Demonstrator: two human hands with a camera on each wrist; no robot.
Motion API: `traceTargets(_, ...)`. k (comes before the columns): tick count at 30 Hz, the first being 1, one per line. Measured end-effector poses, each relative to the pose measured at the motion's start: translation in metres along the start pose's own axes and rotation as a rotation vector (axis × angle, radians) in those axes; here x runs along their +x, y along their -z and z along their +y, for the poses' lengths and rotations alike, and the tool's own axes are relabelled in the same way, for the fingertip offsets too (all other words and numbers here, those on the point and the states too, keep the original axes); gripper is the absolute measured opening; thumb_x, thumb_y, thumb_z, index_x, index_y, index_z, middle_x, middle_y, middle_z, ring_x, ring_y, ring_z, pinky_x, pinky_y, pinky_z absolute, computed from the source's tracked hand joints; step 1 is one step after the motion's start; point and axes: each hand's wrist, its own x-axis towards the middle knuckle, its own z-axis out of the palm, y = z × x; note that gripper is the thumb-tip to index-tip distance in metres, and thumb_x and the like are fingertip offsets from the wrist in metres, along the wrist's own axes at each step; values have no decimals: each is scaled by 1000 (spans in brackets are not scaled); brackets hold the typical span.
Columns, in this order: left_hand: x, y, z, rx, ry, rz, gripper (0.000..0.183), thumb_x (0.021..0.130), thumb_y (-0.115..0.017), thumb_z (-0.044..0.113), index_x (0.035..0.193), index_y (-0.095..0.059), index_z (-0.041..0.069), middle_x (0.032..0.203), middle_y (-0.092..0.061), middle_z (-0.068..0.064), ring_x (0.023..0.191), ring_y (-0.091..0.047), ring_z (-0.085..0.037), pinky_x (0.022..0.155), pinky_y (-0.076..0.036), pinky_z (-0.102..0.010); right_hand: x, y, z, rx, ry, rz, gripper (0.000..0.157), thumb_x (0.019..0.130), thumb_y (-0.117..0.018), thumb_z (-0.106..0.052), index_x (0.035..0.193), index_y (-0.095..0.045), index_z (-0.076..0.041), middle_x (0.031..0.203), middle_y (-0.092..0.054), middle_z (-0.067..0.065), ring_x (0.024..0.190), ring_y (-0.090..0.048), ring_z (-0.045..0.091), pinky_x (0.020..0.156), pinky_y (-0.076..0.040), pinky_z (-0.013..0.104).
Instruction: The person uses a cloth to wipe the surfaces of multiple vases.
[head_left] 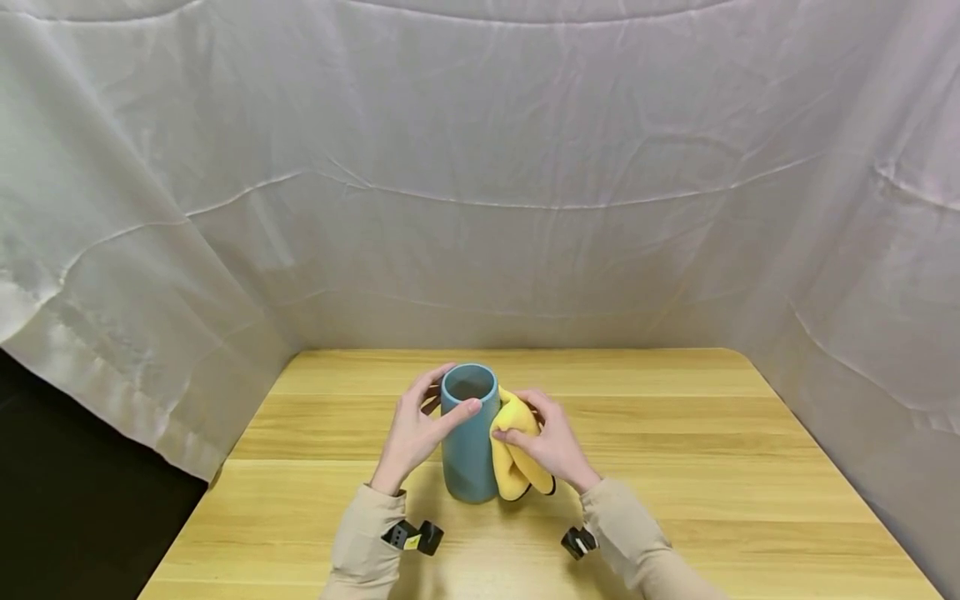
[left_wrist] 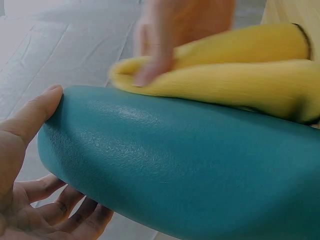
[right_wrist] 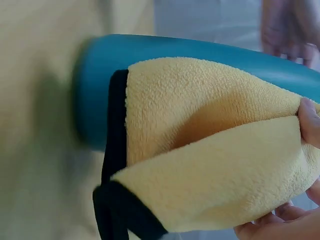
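Observation:
A tall teal vase (head_left: 470, 467) with an open round mouth stands upright on the table. My left hand (head_left: 415, 429) holds it near the rim, thumb across the front and fingers round the far side. My right hand (head_left: 553, 442) grips a folded yellow cloth (head_left: 512, 477) with dark edging, thumb on top, and lays it along the vase's right side. In the left wrist view the cloth (left_wrist: 240, 82) lies against the vase wall (left_wrist: 165, 155). Down toward the base, the loose dark-edged end of the cloth (right_wrist: 210, 175) hangs in the right wrist view.
A wood-grain table (head_left: 712, 500) spreads out around the vase. Pale grey fabric (head_left: 525, 250) hangs behind it and along both sides. Small black devices are strapped at both wrists, below the beige sleeves (head_left: 630, 533).

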Motion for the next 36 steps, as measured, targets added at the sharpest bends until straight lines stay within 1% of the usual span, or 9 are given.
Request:
traceTargets(4,0,0,0,0,0,-1,59,84,-82,22,137,-60,14,130,-65,-10,118,-63,-29,108,-51,-50,-8,-5,18,-17,-65,-36,48,79,-86,-16,123,-67,-10,115,-67,10,94,-58,13,81,-51,24)
traceTargets(7,0,0,0,-1,7,-4,58,84,-82,23,137,-60,14,131,-65,-9,118,-62,-29,108,-51,-50,-11,-8,26,-13,-85,-48,48,79,-86,-15,123,-66,-9,116,-66,11,94,-58,13,82,-52,24)
traceTargets(20,0,0,1,-6,15,-7,58,84,-82,22,137,-60,15,130,-64,-9,118,-62,-30,109,-50,-49,-11,-8,25,-4,-88,-26,49,79,-86,-15,124,-67,-10,116,-66,10,95,-59,14,82,-52,24)
traceTargets(24,0,0,1,-2,14,-5,58,84,-82,21,137,-60,15,130,-65,-10,118,-62,-29,108,-51,-49,-7,-6,18,-4,-50,-11,49,80,-85,-15,125,-67,-10,115,-67,11,95,-58,13,82,-51,24)
traceTargets(29,0,0,1,4,3,-3,59,84,-82,21,137,-59,14,130,-65,-10,117,-62,-29,108,-51,-49,1,0,-5,34,34,19,47,81,-83,-12,124,-67,-7,113,-68,14,93,-59,13,80,-53,25)
traceTargets(32,1,1,1,5,-2,-4,59,84,-82,21,137,-59,13,130,-65,-10,117,-63,-29,108,-51,-50,7,4,-19,46,69,36,48,80,-83,-12,125,-67,-7,113,-67,14,94,-59,13,80,-53,25)
traceTargets(36,1,0,1,11,-8,-8,58,85,-81,21,137,-59,13,130,-65,-11,117,-63,-30,108,-51,-50,11,7,-27,32,94,38,50,81,-84,-11,127,-66,-8,114,-67,13,94,-58,12,80,-51,24)
